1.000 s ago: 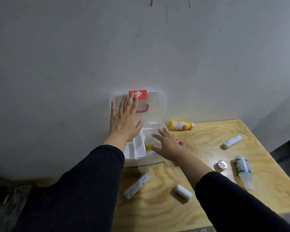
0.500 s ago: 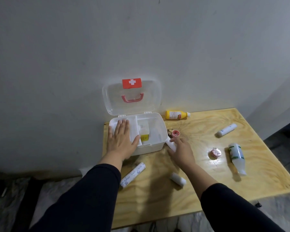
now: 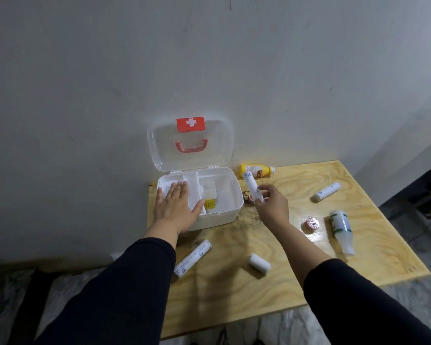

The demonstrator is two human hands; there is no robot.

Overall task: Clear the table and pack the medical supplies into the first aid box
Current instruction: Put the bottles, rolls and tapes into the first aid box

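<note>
The white first aid box stands open at the table's back left, its clear lid with a red cross leaning on the wall. A small yellow-labelled item lies inside. My left hand rests flat on the box's left front rim, fingers spread. My right hand holds a white wrapped roll upright just right of the box. On the wooden table lie a long white roll, a short white roll, a yellow bottle, a white tube, a pink tape roll and a clear bottle.
A grey wall rises right behind the box. The table's front edge and right edge drop to a grey floor. Something small and dark lies on the table beside the box, partly hidden by the held roll.
My left hand came down from the lid to the box's front rim. My right hand left the box, picked the white roll off the table and lifted it.
</note>
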